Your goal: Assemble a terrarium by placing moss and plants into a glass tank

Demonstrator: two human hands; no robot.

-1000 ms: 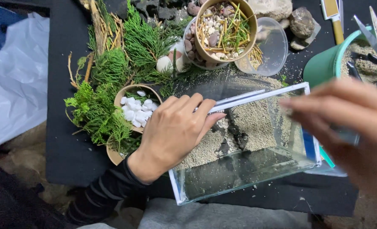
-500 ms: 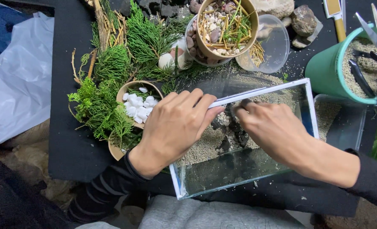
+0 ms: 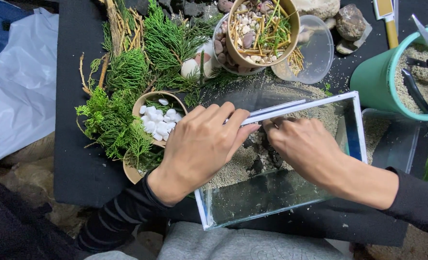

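Note:
A small glass tank (image 3: 354, 126) with white edges lies tilted on the black mat, with sand and small stones (image 3: 262, 156) inside. My left hand (image 3: 199, 144) rests over the tank's upper left rim, fingers curled on the edge. Inside the tank my right hand (image 3: 308, 147) reaches down, its fingertips at the stones next to my left fingers. Whether it pinches a stone is hidden.
A paper bowl of white pebbles (image 3: 158, 120) sits left of the tank among green sprigs (image 3: 113, 120). Above stand a bowl of mixed pebbles and twigs (image 3: 262, 29), a clear cup (image 3: 315, 48) and rocks (image 3: 350, 21). A green sand bucket (image 3: 392, 77) with tools stands right.
My right hand came in from the right, dropped into the tank, and now its fingers sit at the stones. The left hand stayed on the rim.

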